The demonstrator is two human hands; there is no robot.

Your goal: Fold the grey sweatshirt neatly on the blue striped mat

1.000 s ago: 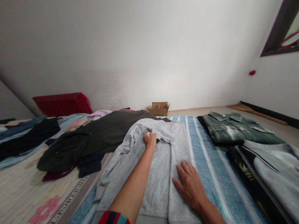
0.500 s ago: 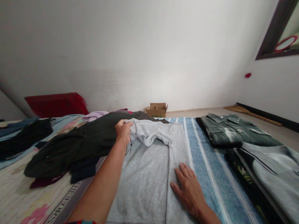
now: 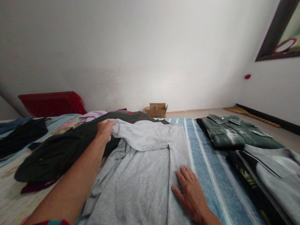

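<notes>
Left hand (image 3: pixel 105 129) is hauling the grey shirt (image 3: pixel 138 178) toward 10 o'clock, clamped on its cloth — right hand (image 3: pixel 191 195) is pressing open and flat; overpulling risks dragging the dark jacket (image 3: pixel 56 156).

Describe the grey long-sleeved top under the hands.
The grey long-sleeved top looks like heathered knit. It lies spread on a blue-striped mat, with a lengthwise crease and its top folded over; one sleeve trails at left. The left hand grips its upper-left edge; the right hand rests on its right edge.
</notes>
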